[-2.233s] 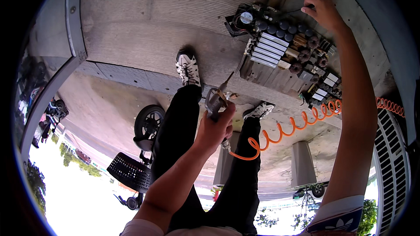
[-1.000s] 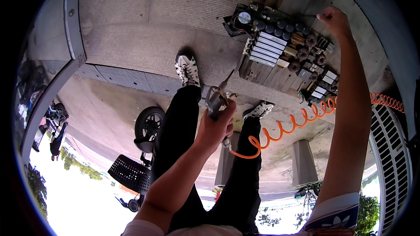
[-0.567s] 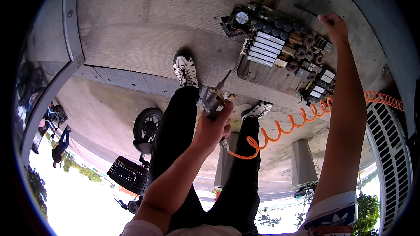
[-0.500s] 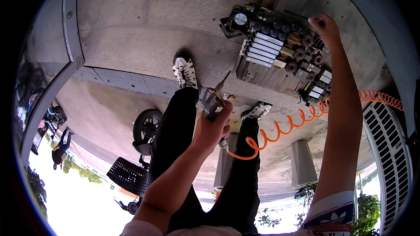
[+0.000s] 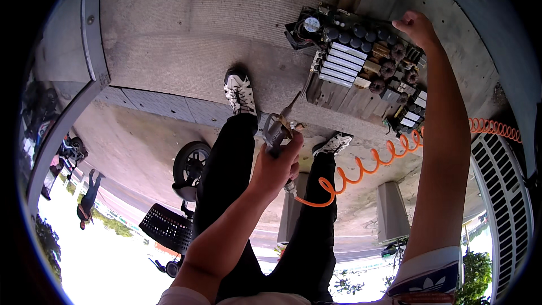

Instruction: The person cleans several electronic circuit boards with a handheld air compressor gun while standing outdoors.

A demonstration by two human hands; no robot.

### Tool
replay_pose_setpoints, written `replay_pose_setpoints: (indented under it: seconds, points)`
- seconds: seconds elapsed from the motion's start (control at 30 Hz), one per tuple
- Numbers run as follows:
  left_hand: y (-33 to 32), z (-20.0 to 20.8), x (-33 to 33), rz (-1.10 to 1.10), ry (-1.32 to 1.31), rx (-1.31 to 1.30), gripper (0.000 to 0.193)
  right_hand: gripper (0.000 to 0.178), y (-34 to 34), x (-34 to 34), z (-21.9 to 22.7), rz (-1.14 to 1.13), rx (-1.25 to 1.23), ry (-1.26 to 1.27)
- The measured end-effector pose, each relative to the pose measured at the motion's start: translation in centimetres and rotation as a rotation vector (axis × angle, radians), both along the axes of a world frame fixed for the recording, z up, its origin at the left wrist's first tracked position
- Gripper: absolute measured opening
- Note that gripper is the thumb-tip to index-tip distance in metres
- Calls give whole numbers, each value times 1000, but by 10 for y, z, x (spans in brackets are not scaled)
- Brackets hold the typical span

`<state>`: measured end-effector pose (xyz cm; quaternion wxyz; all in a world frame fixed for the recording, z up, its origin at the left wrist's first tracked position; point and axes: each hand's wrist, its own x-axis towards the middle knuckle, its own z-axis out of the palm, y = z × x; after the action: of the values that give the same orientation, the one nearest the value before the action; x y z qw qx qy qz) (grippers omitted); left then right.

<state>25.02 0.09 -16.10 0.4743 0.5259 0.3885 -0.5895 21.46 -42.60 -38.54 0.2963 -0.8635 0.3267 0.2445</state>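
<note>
My left hand (image 5: pixel 276 164) is wrapped around a grey air blow gun (image 5: pixel 275 131), whose thin nozzle points up and away toward the board. An orange coiled air hose (image 5: pixel 361 170) runs from the gun's lower end off to the right. A large circuit board (image 5: pixel 370 66) lies on the ground ahead, carrying black capacitors, pale finned heat sinks and copper coils. At its far right edge, my right hand (image 5: pixel 416 28) has its fingers closed; whatever they pinch is hidden.
Grey wooden planks (image 5: pixel 339 95) lie under the board. My shoes (image 5: pixel 239 94) stand on either side of a step edge. A parked scooter's wheel (image 5: pixel 192 164) is at left, a slatted metal panel (image 5: pixel 502 203) at right. Another person (image 5: pixel 88 200) is far off at left.
My right hand has shifted slightly left and farther, and the dark thin strip by its fingertips no longer shows. My left hand with the blow gun barely moved. The distant person has moved.
</note>
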Motion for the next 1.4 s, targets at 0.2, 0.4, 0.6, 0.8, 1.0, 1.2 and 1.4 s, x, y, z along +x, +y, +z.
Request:
replay_pose_setpoints:
  seconds: [0.2, 0.4, 0.6, 0.8, 1.0, 1.2, 1.4]
  points:
    - [5, -1, 2, 4, 4, -2, 13, 44, -29, 15, 7, 109, 67, 113]
    - [0, -1, 2, -5, -9, -9, 14, 43, 14, -3, -9, -114, 288, 9]
    - [-1, 0, 3, 13, -27, 29, 42, 42, -22, 11, 3, 81, 106, 128]
    - [-2, 1, 5, -7, 0, 23, 16, 41, 0, 7, -12, 85, 115, 31]
    - [-5, -2, 5, 11, -15, 20, 40, 42, -17, -8, -12, 38, 77, 48]
    - [-12, 4, 7, 12, -4, 16, 27, 43, -13, -11, 3, 8, -5, 75]
    - [-7, 0, 4, 11, -2, 14, 13, 44, 24, -2, -4, 5, 25, 9]
